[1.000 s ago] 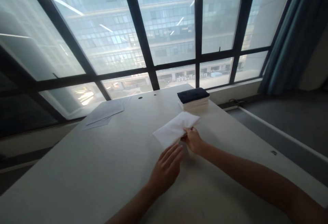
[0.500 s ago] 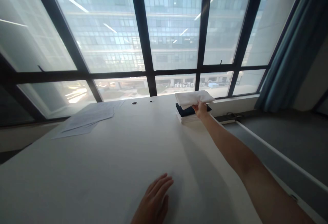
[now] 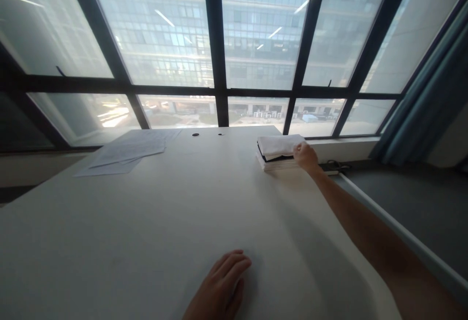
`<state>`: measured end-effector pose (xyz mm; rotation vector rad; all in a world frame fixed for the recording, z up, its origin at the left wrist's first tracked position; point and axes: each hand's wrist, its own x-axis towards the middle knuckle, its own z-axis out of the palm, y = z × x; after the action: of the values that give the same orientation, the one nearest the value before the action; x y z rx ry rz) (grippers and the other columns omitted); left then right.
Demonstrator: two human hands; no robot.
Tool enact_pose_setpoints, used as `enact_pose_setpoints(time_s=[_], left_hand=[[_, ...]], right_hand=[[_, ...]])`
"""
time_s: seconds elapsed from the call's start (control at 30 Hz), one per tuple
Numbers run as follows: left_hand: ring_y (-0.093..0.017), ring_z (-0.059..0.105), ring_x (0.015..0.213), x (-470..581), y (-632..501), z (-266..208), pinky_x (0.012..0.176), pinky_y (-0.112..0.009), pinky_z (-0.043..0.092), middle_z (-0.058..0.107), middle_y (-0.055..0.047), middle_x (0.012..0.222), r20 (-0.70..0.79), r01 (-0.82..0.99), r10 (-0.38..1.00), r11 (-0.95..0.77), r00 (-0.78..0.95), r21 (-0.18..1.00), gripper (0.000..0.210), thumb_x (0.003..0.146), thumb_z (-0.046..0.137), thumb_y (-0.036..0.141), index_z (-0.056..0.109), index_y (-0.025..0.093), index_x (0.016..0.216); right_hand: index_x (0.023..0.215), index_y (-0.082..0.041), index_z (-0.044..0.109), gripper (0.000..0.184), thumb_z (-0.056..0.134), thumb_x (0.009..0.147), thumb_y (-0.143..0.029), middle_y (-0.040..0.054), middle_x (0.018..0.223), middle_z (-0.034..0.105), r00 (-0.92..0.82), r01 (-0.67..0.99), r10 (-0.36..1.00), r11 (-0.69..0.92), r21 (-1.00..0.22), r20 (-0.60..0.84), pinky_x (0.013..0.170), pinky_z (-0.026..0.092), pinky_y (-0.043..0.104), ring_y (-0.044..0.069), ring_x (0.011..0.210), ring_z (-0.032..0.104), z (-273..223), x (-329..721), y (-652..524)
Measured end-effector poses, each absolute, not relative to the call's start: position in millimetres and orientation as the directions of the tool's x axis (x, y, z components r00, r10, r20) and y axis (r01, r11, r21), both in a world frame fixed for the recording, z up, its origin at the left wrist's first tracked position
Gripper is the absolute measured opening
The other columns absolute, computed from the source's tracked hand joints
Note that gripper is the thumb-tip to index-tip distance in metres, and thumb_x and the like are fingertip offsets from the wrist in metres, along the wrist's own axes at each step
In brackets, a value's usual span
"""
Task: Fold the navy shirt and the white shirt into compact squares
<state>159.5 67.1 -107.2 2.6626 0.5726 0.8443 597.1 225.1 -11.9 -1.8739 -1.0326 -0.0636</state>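
A folded white cloth (image 3: 279,145) lies on top of a stack at the table's far right corner. Under it a dark folded cloth (image 3: 282,157) shows as a thin band, with more white folded layers (image 3: 280,165) at the bottom. My right hand (image 3: 306,156) reaches out to the stack, its fingers closed on the right end of the top white cloth. Close to me, my left hand (image 3: 225,281) rests on the white table (image 3: 164,227), fingers stretched and slightly bent, holding nothing.
Several printed paper sheets (image 3: 127,149) lie overlapping at the table's far left. Two small holes, one a round cable hole (image 3: 196,135), sit near the back edge. Beyond are dark-framed windows (image 3: 219,66), a blue curtain (image 3: 420,100) and a white rail (image 3: 395,225) at right.
My right hand has lowered the white cloth onto the dark one and shifted to its right end. The left hand stays nearly in place, and the view has tilted slightly.
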Motion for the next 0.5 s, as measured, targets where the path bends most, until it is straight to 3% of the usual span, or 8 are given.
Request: enact_pose_setpoints(time_s=[0.07,0.17,0.23,0.3,0.37,0.5], left_hand=[[-0.018,0.065,0.121,159,67,-106,0.106,-0.027,0.052,0.072,-0.005,0.122,0.476,0.281,0.453,-0.877,0.754,0.39,0.038,0.091,0.054,0.011,0.061,0.027,0.126],[-0.018,0.065,0.122,158,68,-105,0.106,-0.027,0.052,0.072,-0.005,0.12,0.485,0.274,0.453,-0.877,0.748,0.396,0.035,0.092,0.054,0.011,0.062,0.027,0.123],[-0.018,0.065,0.121,158,68,-105,0.105,-0.028,0.053,0.072,-0.005,0.119,0.491,0.28,0.454,-0.878,0.744,0.387,0.033,0.093,0.054,0.012,0.063,0.027,0.121],[-0.019,0.065,0.12,158,68,-106,0.104,-0.029,0.054,0.073,-0.006,0.119,0.487,0.297,0.457,-0.88,0.744,0.372,0.032,0.093,0.054,0.012,0.064,0.026,0.12],[-0.02,0.065,0.121,158,68,-107,0.104,-0.031,0.055,0.073,-0.006,0.119,0.473,0.32,0.467,-0.876,0.747,0.361,0.032,0.093,0.054,0.013,0.065,0.026,0.119],[-0.022,0.062,0.126,153,77,-110,0.111,-0.042,0.05,0.071,-0.008,0.124,0.428,0.393,0.513,-0.854,0.744,0.342,0.033,0.094,0.051,0.015,0.067,0.025,0.122]], right_hand=[[0.134,-0.016,0.061,0.046,0.051,0.095,-0.039,0.0211,0.142,0.055,0.539,0.816,0.639,-0.231,-0.53,0.55,0.114,0.033,0.058,0.037,0.138,0.043,-6,588,243],[0.157,-0.024,0.038,0.065,0.038,0.1,-0.055,0.0143,0.166,0.025,0.471,0.879,0.763,-0.366,-0.305,0.443,0.119,0.014,0.065,0.038,0.152,0.015,-5,580,273],[0.161,-0.028,0.03,0.071,0.032,0.099,-0.063,0.0121,0.169,0.018,0.51,0.852,0.821,-0.444,-0.276,0.255,0.117,0.011,0.069,0.039,0.153,0.011,-11,582,284],[0.162,-0.029,0.026,0.074,0.029,0.098,-0.066,0.0123,0.169,0.019,0.53,0.832,0.833,-0.476,-0.286,0.156,0.115,0.014,0.071,0.04,0.152,0.015,-18,587,287],[0.161,-0.027,0.028,0.072,0.027,0.1,-0.063,0.0135,0.167,0.022,0.529,0.839,0.815,-0.46,-0.29,0.236,0.114,0.018,0.07,0.04,0.151,0.019,-22,588,282],[0.159,-0.019,0.033,0.062,0.024,0.104,-0.047,0.0155,0.164,0.032,0.379,0.925,0.698,-0.29,-0.244,0.607,0.119,0.02,0.06,0.033,0.153,0.019,-23,560,248]])
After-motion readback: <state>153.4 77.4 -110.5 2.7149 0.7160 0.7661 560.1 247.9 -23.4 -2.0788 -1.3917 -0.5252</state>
